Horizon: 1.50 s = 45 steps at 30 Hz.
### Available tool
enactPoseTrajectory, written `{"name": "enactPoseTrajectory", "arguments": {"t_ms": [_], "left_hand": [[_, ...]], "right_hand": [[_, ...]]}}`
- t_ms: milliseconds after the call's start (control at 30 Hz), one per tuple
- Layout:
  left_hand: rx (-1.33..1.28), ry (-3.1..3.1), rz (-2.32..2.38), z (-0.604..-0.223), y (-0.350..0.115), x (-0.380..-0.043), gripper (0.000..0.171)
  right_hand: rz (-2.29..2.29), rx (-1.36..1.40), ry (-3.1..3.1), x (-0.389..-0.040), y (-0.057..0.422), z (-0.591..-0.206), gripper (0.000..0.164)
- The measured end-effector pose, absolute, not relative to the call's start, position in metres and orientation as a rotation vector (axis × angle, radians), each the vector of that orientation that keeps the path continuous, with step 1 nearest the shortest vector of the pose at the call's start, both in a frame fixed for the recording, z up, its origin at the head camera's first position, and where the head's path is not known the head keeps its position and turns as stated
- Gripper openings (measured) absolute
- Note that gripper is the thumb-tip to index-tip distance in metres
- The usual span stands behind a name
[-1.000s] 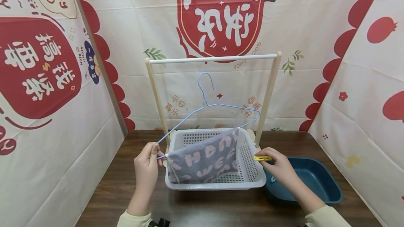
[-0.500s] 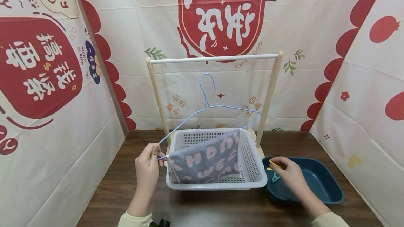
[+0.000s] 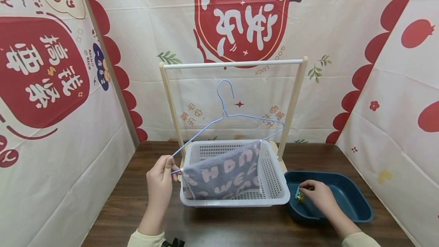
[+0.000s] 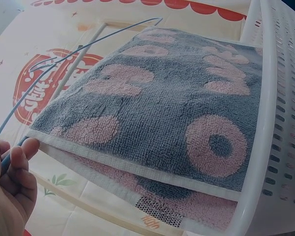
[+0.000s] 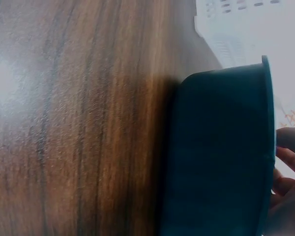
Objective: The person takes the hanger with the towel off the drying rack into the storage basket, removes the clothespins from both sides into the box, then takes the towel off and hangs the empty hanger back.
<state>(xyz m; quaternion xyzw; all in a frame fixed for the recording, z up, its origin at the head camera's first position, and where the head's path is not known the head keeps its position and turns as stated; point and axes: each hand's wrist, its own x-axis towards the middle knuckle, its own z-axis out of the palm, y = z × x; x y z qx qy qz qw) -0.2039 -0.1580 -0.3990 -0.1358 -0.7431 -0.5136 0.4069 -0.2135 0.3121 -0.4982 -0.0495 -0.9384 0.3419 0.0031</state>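
Observation:
In the head view my left hand (image 3: 160, 182) grips the lower left corner of a light blue wire clothes hanger (image 3: 202, 130), thumb and fingers curled round the wire. A grey towel with pink letters (image 3: 223, 172) is folded over the hanger's bottom bar and hangs into a white slotted basket (image 3: 236, 202). In the left wrist view the towel (image 4: 162, 108) fills the middle, beside my fingers. My right hand (image 3: 319, 196) reaches into a dark blue tub (image 3: 356, 205), its fingertips pinching a teal clothes peg (image 3: 297, 192). A yellow peg (image 3: 300, 198) lies beside it, partly hidden.
A rack of pale wooden posts (image 3: 293, 106) with a white top rail (image 3: 233, 64) stands behind the basket on the dark wooden table (image 3: 205, 228). Printed cloth (image 3: 137, 29) walls the table at back and sides. The tub adjoins the basket's right side.
My right hand has moved from the basket's right rim, holding a yellow peg, down into the tub. The yellow peg now lies there beside the teal one. My left hand has stayed put.

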Motion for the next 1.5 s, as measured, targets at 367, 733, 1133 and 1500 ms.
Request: {"name": "enactPoseTrajectory", "arguments": {"t_ms": [367,733,1133,1500], "left_hand": [[-0.338,-1.890,-1.295,-0.395,-0.157,-0.202,0.018],[-0.351,-1.882,-1.279,-0.393,-0.154,-0.201,0.019],[-0.414,-1.869,-1.271,-0.392,-0.146,-0.197,0.018],[-0.486,-1.847,-1.322,-0.384,-0.136,-0.188,0.021]], "right_hand": [[1.062,-0.166,-2.967,-0.211,0.310,-0.493,0.020],[1.018,0.019,-2.746,-0.200,0.270,-0.453,0.019],[0.868,0.365,-2.347,-0.202,0.226,-0.417,0.021],[0.552,0.720,-2.148,-0.220,0.206,-0.398,0.058]]}}
